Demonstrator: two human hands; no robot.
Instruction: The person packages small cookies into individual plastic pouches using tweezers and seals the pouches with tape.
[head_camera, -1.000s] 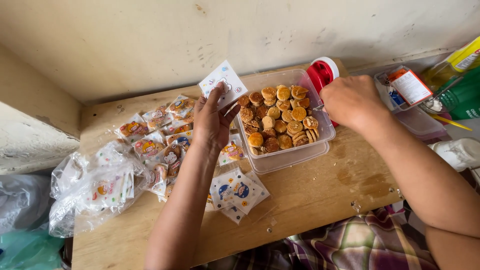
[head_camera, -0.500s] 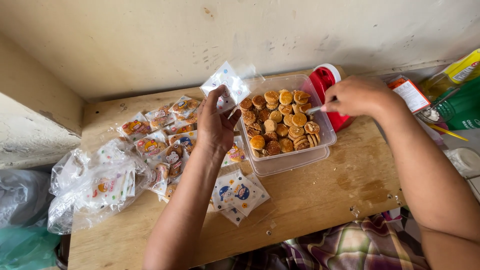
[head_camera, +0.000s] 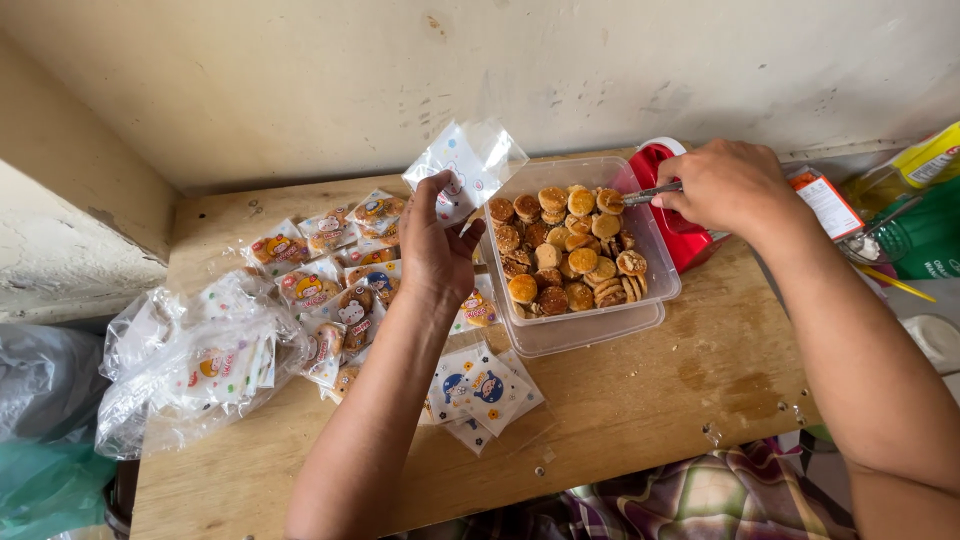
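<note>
Right hand (head_camera: 735, 185), closed around metal tongs (head_camera: 650, 193) at the two o'clock rim of the clear tub (head_camera: 590, 330) of small round cookies (head_camera: 565, 250), should lift one gently toward the empty printed pouch (head_camera: 462, 168) pinched in the left hand (head_camera: 435, 245) at eleven o'clock.

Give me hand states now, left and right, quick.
Left hand: closed on a small clear printed bag, held up beside the cookie tub.
Right hand: closed on metal tongs over the cookies.
</note>
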